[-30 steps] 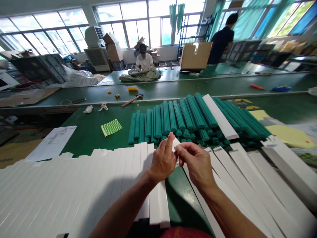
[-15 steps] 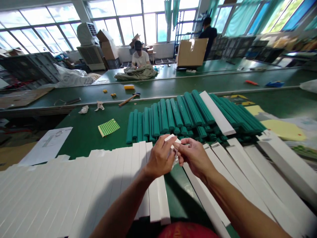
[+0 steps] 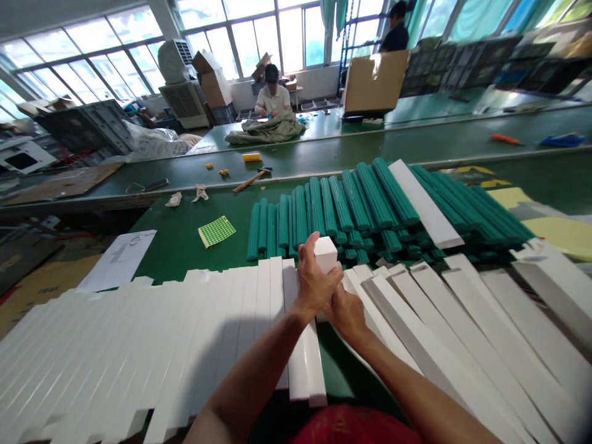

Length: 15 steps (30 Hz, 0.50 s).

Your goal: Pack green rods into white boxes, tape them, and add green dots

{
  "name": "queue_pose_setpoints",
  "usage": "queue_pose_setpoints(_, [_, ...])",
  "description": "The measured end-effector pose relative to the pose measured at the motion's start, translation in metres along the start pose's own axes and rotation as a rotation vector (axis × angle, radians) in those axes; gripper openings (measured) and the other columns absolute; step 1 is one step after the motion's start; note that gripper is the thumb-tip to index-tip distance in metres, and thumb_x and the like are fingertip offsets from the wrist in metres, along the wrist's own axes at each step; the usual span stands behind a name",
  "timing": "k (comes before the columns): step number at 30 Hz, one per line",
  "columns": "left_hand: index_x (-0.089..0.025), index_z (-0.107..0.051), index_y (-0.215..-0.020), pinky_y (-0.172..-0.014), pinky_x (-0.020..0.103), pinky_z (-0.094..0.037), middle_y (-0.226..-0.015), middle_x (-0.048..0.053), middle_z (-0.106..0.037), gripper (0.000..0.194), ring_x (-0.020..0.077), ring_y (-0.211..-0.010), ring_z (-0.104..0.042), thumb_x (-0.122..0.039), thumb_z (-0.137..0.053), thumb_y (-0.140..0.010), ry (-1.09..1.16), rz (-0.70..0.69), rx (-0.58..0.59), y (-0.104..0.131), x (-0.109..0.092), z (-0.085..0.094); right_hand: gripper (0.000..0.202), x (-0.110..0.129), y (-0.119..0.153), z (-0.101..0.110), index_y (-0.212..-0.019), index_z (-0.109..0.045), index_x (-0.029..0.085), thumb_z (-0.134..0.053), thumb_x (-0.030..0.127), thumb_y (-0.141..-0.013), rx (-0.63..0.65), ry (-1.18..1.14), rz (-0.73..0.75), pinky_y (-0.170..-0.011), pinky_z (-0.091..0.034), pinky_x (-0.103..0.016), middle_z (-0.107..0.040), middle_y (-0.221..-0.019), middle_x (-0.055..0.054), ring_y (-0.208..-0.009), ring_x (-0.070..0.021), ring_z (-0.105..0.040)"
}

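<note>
A long white box (image 3: 326, 253) stands tilted up between my hands, its closed square end facing up. My left hand (image 3: 315, 280) is wrapped round it just below that end. Lower down, my right hand (image 3: 348, 309) is closed against the box beside my left fingers; its fingertips are partly hidden. Under my left wrist lies a row of long white boxes (image 3: 222, 320), packed side by side. To the right are more long white boxes (image 3: 430, 320), lying slantwise. Beyond my hands is a pile of green ribbed rolls (image 3: 319, 203).
One white box (image 3: 425, 203) lies across the green pile. On the green table are a sticker sheet (image 3: 217, 232), a printed paper (image 3: 121, 259) and a hammer (image 3: 250, 180). Across the tables one person (image 3: 274, 97) sits, and another (image 3: 396, 31) stands behind a carton (image 3: 375, 80).
The box's end was being worked by the fingertips of both hands; now it shows shut and upright. My right hand has moved down the box. The view has shifted slightly.
</note>
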<state>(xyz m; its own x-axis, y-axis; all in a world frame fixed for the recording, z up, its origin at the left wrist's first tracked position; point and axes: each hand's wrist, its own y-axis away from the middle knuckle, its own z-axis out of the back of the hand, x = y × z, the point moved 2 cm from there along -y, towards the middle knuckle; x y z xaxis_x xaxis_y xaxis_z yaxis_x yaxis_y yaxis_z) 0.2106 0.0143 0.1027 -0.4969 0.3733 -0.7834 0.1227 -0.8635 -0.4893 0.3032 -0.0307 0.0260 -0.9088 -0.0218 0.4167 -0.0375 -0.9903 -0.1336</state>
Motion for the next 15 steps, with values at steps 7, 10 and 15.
queue_pose_setpoints(7, [-0.009,-0.040,-0.132,-0.090,0.033,-0.051,-0.120,0.016,-0.061,0.067,0.0243,-0.108,-0.062,-0.026,-0.066,-0.073,-0.272,0.421,0.156,-0.032,0.037,0.004,0.034,0.019,0.008,0.010,-0.080,-0.054,0.018,-0.058,0.052,-0.085,0.034,-0.095,0.053,-0.054,-0.027,-0.026,-0.062,-0.060,-0.003,-0.057,-0.0200,-0.061])
queue_pose_setpoints(10, [-0.008,-0.053,-0.119,-0.087,0.033,-0.051,-0.108,0.017,-0.066,0.049,0.0260,-0.101,-0.065,-0.029,-0.062,-0.076,-0.378,0.462,0.223,-0.027,0.060,-0.001,0.036,0.023,0.016,-0.005,-0.083,-0.054,0.018,-0.060,0.053,-0.083,0.106,-0.122,0.061,-0.056,-0.031,-0.027,-0.064,-0.073,-0.006,-0.065,-0.0213,-0.061])
queue_pose_setpoints(15, [-0.007,-0.057,-0.116,-0.098,0.045,-0.043,-0.112,0.021,-0.063,0.046,0.0336,-0.114,-0.057,-0.032,-0.059,-0.077,-0.557,0.457,0.273,-0.005,0.090,-0.020,0.030,0.016,0.022,-0.043,-0.091,-0.052,0.013,-0.057,0.042,-0.084,0.297,-0.123,-0.029,-0.059,-0.036,-0.031,-0.064,-0.081,-0.012,-0.070,-0.0246,-0.063])
